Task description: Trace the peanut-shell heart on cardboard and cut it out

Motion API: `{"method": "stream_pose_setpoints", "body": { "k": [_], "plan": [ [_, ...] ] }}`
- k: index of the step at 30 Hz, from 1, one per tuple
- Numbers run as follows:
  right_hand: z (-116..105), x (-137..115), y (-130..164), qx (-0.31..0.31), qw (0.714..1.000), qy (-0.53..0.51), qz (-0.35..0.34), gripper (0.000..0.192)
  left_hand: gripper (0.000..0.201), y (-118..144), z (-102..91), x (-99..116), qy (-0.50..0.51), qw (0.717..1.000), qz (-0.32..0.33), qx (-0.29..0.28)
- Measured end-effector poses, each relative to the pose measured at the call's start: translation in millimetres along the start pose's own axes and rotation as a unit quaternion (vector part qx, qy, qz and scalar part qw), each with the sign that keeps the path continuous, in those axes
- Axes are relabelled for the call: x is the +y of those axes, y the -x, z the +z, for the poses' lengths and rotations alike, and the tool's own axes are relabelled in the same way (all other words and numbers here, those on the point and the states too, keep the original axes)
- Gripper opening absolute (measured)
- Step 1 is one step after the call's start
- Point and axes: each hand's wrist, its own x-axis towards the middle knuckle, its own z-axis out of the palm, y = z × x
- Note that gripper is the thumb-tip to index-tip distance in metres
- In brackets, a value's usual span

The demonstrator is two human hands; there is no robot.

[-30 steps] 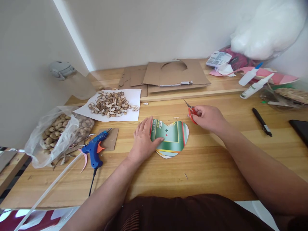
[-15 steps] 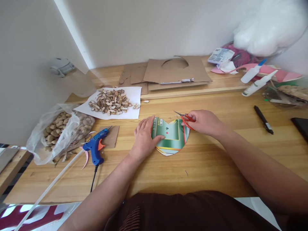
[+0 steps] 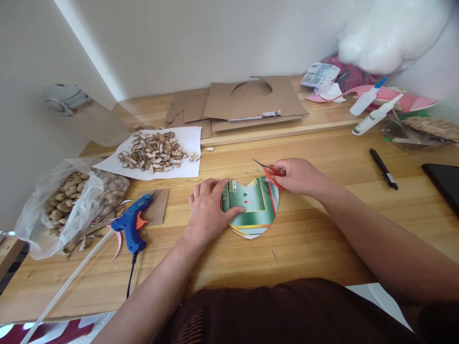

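A heart-shaped piece of green printed card [image 3: 253, 205] lies flat on the wooden table [image 3: 322, 239]. My left hand [image 3: 206, 210] rests on its left edge, fingers spread and pressing it down. My right hand [image 3: 299, 176] holds small red-handled scissors [image 3: 268, 172] at the card's upper right edge, the blades pointing left over the notch of the heart.
A blue glue gun [image 3: 129, 222] lies left of the card on a cardboard scrap. Shell pieces [image 3: 154, 152] sit on white paper; a plastic bag of nuts [image 3: 68, 200] is at far left. Cardboard sheets [image 3: 251, 98], glue bottles [image 3: 375, 114] and a black marker [image 3: 383, 168] lie behind and right.
My right hand has brought the scissors from beside the card to its upper right edge. My left hand has stayed on the card. The view has shifted slightly.
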Motion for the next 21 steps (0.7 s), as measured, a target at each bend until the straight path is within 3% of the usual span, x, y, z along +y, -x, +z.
{"method": "stream_pose_setpoints", "body": {
  "k": [3,10,21],
  "plan": [
    [-0.1,0.0,0.7,-0.004,1.000,-0.001,-0.017,0.031,0.072,-1.0,1.2,-0.6,0.005,1.000,0.000,-0.009],
    [1.4,-1.7,0.9,-0.009,1.000,-0.014,-0.008,0.033,0.044,3.2,0.1,3.6,-0.034,0.994,0.097,-0.046],
    [4.9,-6.1,3.6,-0.023,0.998,-0.054,-0.005,0.037,0.050,13.0,-4.7,20.3,-0.124,0.982,0.129,-0.054]
  ]
}}
